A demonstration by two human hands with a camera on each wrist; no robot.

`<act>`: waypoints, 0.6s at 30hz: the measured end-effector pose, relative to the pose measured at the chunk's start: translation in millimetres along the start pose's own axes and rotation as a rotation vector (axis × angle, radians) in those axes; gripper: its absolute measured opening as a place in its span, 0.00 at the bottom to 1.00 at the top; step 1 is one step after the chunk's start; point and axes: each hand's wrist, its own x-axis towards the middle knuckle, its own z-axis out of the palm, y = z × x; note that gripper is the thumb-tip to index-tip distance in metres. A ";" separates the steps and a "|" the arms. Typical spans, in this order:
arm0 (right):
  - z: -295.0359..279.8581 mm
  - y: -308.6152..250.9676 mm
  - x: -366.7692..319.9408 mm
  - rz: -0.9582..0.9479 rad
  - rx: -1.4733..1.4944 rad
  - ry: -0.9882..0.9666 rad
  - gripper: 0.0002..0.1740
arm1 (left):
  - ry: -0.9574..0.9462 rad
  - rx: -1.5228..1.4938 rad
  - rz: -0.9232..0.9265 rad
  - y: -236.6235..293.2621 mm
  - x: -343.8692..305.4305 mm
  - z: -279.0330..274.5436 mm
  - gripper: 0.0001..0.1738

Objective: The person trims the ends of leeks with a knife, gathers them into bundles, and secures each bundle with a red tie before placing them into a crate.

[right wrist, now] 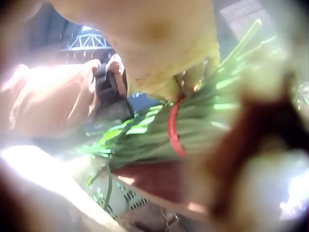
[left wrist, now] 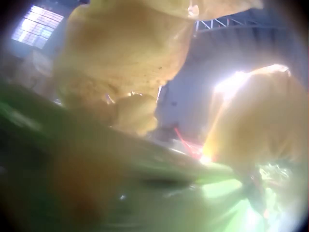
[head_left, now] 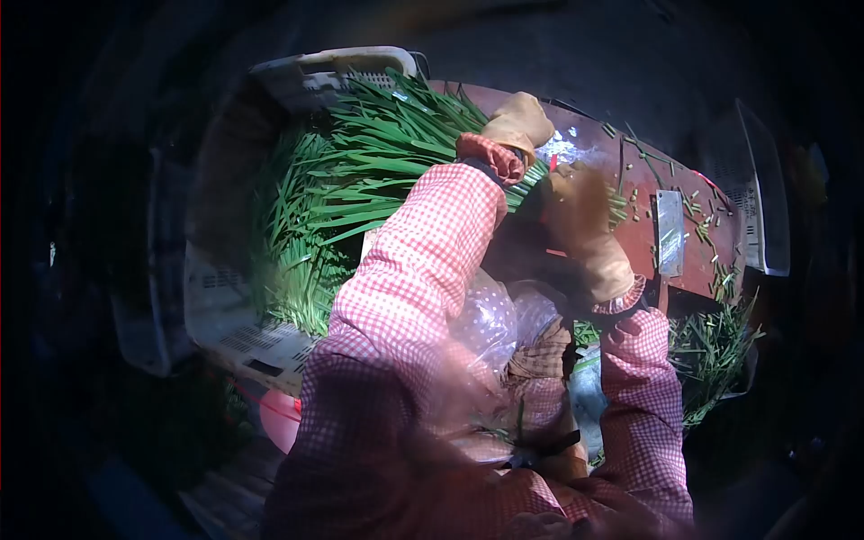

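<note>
My gloved left hand grips a bunch of long, flat green leaves near its stalk end. The leaves fan out leftward in the head view. My right hand, also gloved and blurred by motion, is at the stalk end close beside the left. A strip of red tape runs round the bunch, its upper end at my right fingertips. The left glove curls over the greens in the left wrist view, where the right glove appears opposite. Part of the tape lies behind the stalks.
A reddish board carries scattered cut stalk ends and a broad metal blade at its right. A pale plastic crate full of greens stands left. Another crate is at the right edge. More trimmings lie below the board.
</note>
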 end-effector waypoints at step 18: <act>-28.0 43.1 44.3 0.660 0.753 -0.348 0.11 | 0.494 0.352 0.690 -41.7 -62.7 58.9 0.09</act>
